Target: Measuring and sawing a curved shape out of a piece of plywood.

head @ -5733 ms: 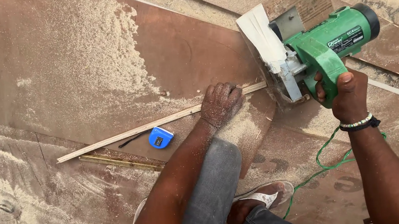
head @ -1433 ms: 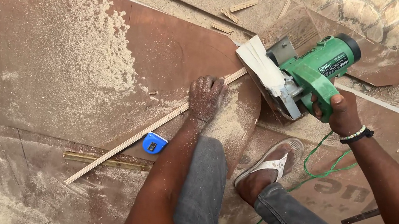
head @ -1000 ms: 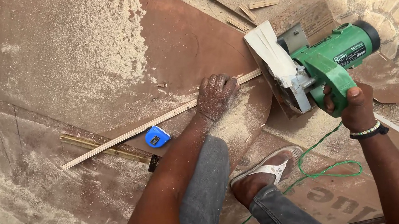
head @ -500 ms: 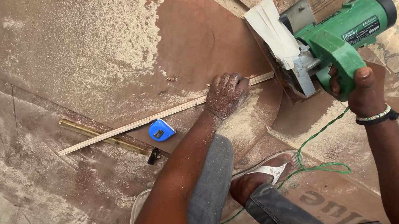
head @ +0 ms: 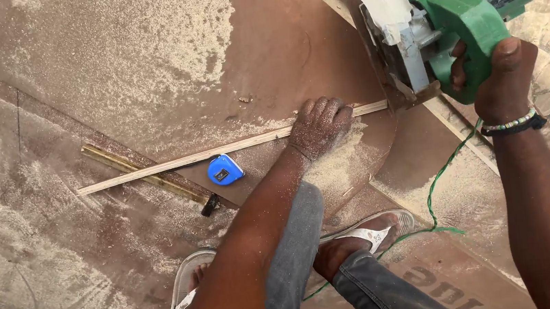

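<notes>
Head view showed us looking down at our two hands on a big brown board (head: 290, 42) covered in sawdust. Our right hand (head: 497, 74) was wrapped tight around the handle of a green power saw (head: 472, 8), at the top right, with its front end at the far end of a thin wood strip (head: 219, 152). Our left hand (head: 319, 127) lay flat and open, pressing down on that strip. A small blue tape measure (head: 224, 170) sat just below the strip. A green cord (head: 444, 183) ran down past our sandal (head: 373, 229).
</notes>
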